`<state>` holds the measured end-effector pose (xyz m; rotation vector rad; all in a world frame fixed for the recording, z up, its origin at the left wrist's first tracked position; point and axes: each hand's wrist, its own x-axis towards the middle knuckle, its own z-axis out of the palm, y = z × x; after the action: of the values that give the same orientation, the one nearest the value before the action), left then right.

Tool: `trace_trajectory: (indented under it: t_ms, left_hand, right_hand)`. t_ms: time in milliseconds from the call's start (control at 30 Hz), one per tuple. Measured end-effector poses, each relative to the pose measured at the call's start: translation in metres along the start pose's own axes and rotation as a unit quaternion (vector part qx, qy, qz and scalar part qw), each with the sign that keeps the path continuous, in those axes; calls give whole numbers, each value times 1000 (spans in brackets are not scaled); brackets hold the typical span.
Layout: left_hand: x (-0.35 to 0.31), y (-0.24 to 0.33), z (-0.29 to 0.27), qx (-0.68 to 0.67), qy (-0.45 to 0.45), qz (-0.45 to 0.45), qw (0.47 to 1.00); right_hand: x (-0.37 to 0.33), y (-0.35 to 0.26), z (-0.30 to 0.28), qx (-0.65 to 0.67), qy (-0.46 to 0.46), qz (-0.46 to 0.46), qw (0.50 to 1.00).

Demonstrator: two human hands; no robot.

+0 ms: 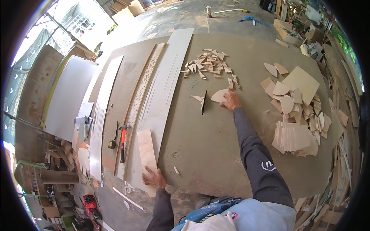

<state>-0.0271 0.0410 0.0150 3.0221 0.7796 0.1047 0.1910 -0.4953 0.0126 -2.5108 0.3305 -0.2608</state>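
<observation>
Left hand (pixel 153 179) lies flat, fingers spread, on the near end of a short plywood strip (pixel 147 153) at the near edge of the desk (pixel 200 142); grip open, pressing down, not clasping. Small wood chip (pixel 176 170) just right of that hand. Left of the strip: red-handled hammer (pixel 122 143) and a tape measure (pixel 112 144), side by side on a long board. Beyond the strip a long pale panel (pixel 165 82) runs away toward the desk's far edge, with a perforated strip (pixel 144 86) beside it on the left.

Right arm stretched far out across the desk. Right hand (pixel 232 101) rests on a half-round wood piece (pixel 219 95), fingers laid over its right edge; grip loosely open, cannot tell if it pinches. The piece is touching the thin saw blade (pixel 203 102) that stands up from the desk just left of it. A triangular offcut (pixel 198 98) lies left of the blade.

Right of the hand: heap of cut wood pieces (pixel 296 115). Farther past the blade: pile of small triangles (pixel 208 64).
</observation>
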Motion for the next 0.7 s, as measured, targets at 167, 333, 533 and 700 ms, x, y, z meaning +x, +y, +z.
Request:
trace_trajectory:
  t_ms: [167, 333, 533, 700]
  left_hand:
    - [-29, 0, -63, -9, -30, 193, 981]
    - [-39, 47, -80, -3, -56, 281, 958]
    - [-12, 114, -89, -15, -119, 303, 945]
    - [4, 137, -84, 5, -85, 326, 942]
  right_hand:
    - [8, 1, -38, -84, -120, 64, 987]
    - [-39, -19, -47, -106, -71, 75, 989]
    - [-172, 7, -28, -46, 66, 88, 993]
    - [-282, -3, -49, 29, 58, 194, 979]
